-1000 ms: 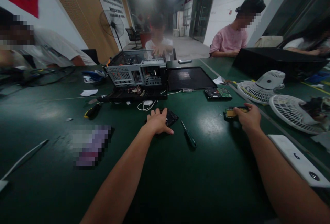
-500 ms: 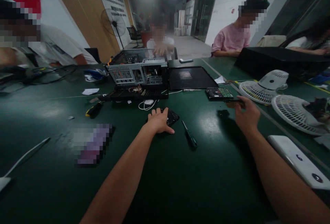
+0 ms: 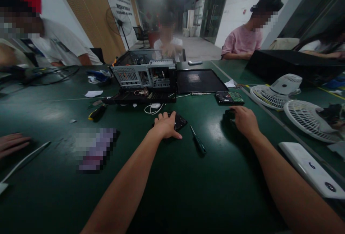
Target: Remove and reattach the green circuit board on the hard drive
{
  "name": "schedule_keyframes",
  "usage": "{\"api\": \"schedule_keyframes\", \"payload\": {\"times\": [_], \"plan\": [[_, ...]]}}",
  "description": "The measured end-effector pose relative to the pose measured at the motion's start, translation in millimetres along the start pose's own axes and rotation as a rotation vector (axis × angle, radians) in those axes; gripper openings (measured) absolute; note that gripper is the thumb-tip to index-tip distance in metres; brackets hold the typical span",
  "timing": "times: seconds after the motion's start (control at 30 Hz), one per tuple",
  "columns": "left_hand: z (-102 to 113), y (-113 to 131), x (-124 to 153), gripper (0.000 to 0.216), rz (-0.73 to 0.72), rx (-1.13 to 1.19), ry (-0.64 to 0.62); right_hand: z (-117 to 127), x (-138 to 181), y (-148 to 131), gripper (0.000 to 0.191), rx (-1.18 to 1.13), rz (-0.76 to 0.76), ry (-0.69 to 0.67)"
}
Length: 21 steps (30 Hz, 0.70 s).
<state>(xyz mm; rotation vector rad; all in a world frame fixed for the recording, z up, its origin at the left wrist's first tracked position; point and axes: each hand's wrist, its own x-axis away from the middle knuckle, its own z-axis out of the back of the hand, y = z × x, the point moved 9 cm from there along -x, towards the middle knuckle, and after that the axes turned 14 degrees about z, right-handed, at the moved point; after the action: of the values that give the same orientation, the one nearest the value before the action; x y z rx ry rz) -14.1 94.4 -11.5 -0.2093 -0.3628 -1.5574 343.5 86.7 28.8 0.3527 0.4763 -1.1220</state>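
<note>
Head view: left hand (image 3: 165, 126) lay spread on black component (image 3: 181, 121), likely steadying it; right hand (image 3: 245, 120) was at dark part (image 3: 229, 114), couldn't tell if gripped; next probably needed fingertip care.

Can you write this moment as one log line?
left hand: on flat black part | right hand: at small dark part | screwdriver: between hands

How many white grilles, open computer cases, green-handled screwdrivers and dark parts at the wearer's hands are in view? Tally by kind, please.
White grilles: 2
Open computer case: 1
Green-handled screwdriver: 1
Dark parts: 2, under the left hand and at the right hand
Total: 6
</note>
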Motion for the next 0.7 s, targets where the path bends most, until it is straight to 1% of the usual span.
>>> {"api": "schedule_keyframes", "payload": {"times": [0.2, 0.33, 0.43, 0.6, 0.7], "plan": [[3, 0, 4, 0.147, -0.002, 0.021, 0.014, 4, 1, -6, 0.037, -0.044, -0.013, -0.011], [3, -4, 3, 0.149, -0.001, 0.057, -0.004, 8, 2, -10, 0.038, -0.058, -0.027, -0.015], [3, -7, 1, 0.146, -0.007, 0.060, -0.015, 11, 2, -16, 0.039, -0.075, -0.023, -0.025], [8, -5, 1, 0.137, -0.024, 0.036, 0.042, 17, 3, -22, 0.041, -0.101, -0.041, 0.000], [9, -3, 2, 0.134, -0.024, 0.034, 0.054, 17, 3, -25, 0.042, -0.114, -0.048, -0.011]]}}
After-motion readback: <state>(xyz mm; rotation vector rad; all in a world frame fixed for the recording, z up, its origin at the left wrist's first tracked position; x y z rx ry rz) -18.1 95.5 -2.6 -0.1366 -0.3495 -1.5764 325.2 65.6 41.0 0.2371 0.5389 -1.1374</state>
